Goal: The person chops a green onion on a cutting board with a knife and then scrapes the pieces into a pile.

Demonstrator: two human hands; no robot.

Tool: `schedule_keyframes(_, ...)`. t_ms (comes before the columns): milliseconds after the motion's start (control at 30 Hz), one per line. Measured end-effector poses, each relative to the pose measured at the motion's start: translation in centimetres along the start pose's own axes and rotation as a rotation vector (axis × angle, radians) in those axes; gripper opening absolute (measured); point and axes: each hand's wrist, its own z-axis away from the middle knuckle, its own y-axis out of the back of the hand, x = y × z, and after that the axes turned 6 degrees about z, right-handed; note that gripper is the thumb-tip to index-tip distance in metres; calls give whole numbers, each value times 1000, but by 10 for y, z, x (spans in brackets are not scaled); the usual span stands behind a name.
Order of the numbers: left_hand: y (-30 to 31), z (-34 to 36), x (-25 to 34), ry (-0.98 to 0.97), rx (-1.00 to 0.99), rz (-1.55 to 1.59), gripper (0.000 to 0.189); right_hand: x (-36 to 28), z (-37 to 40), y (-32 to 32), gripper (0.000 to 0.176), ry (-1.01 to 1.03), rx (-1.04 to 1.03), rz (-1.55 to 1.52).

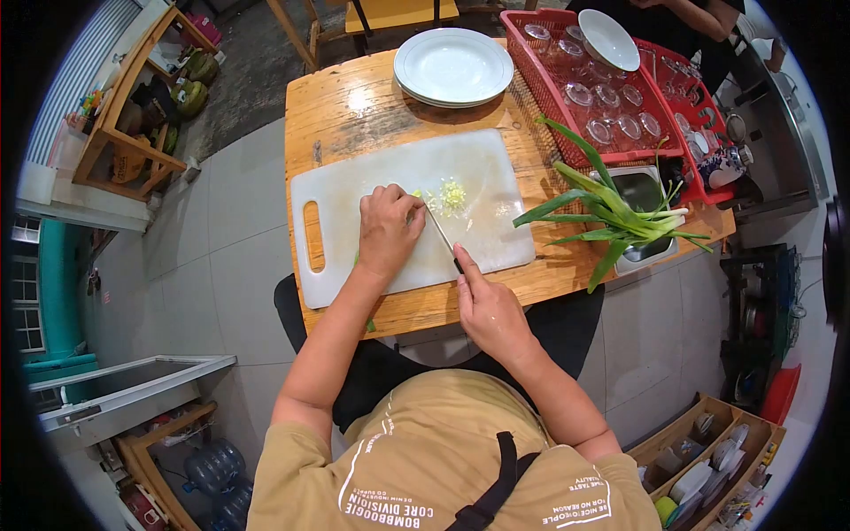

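A white cutting board (407, 257) lies on the wooden table. On its left half my left hand (388, 228) is closed, fingers curled, pressing down a green onion (370, 327) that is mostly covered by hand and forearm; green shows below the wrist and at the board's near edge. My right hand (489, 311) grips the black handle of a knife (440, 232), index finger stretched along its top. The blade points up and left, its tip close to the left fingertips. Finely chopped pale green onion (452, 196) is heaped just beyond the blade.
To the right, a bunch of green onions (624, 217) lies across a metal container (642, 188). Stacked white plates (453, 66) stand at the back. Red baskets (567, 142) hold upturned glasses and a white bowl (608, 40). Another person's arm (704, 18) shows at the far right.
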Motion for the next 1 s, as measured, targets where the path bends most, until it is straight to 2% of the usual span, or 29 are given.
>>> schedule_keyframes(200, -1, -1, 1, -11, 11, -1, 6, 10, -2, -14, 61, 38, 28, 152)
schedule_keyframes(300, 0, -1, 2, 3, -24, -4, 9, 12, -6, -23, 63, 117, 114, 204)
schedule_keyframes(367, 0, 0, 1, 10, -23, 0, 9, 2, 5, -15, 65, 46, 10, 273)
schedule_keyframes(500, 2, 1, 2, 8, -33, -3, 9, 6, 22, -2, 64, 16, -29, 240)
schedule_keyframes(567, 1, -1, 3, 4, -22, -3, 9, 4, 24, 8, 61, 56, -1, 87)
schedule_keyframes(667, 0, 0, 2, 3, -16, 2, 8, 0, 19, 16, 59, 23, 25, 44)
schedule_keyframes(900, -2, -1, -1, -6, -3, -12, 8, 12, 0, -5, 58, 55, 83, 73)
schedule_keyframes(1000, 0, 1, 1, -4, -13, -20, 8, 12, 4, -12, 61, 11, 11, 200)
